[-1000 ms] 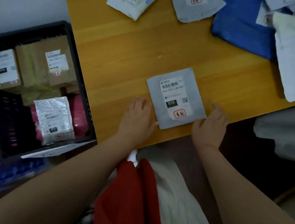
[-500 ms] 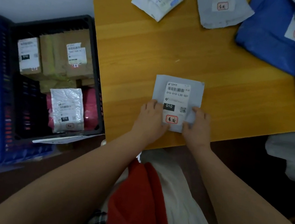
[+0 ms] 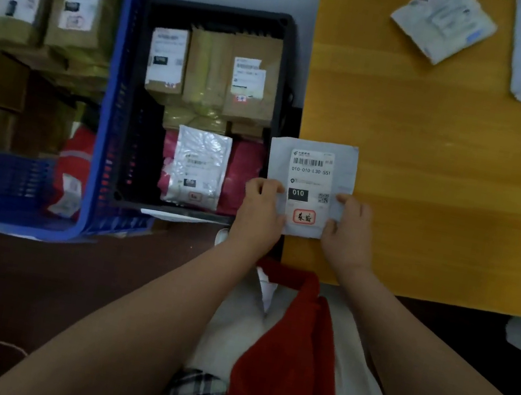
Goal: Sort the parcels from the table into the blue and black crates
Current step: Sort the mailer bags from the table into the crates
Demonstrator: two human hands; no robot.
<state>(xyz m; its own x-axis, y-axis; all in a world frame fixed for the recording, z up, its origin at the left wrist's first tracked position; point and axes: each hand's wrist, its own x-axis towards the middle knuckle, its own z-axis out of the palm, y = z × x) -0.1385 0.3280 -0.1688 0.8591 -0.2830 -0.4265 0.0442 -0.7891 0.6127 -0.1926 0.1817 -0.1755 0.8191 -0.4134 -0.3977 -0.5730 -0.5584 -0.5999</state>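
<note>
I hold the grey parcel (image 3: 309,185) by its lower corners, label up, right over the table's (image 3: 427,192) left edge, next to the black crate (image 3: 286,62). My left hand (image 3: 258,212) pinches its left side, my right hand (image 3: 348,233) its right. The black crate holds brown boxes, a silver packet (image 3: 198,169) and a pink one. The blue crate (image 3: 106,135) sits further left. Two more parcels lie at the table's far side.

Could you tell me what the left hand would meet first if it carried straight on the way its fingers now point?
The left hand already pinches the grey parcel. Beyond it, that line probably crosses the black crate along its right rim beside the table. Depth is unclear from above.
</note>
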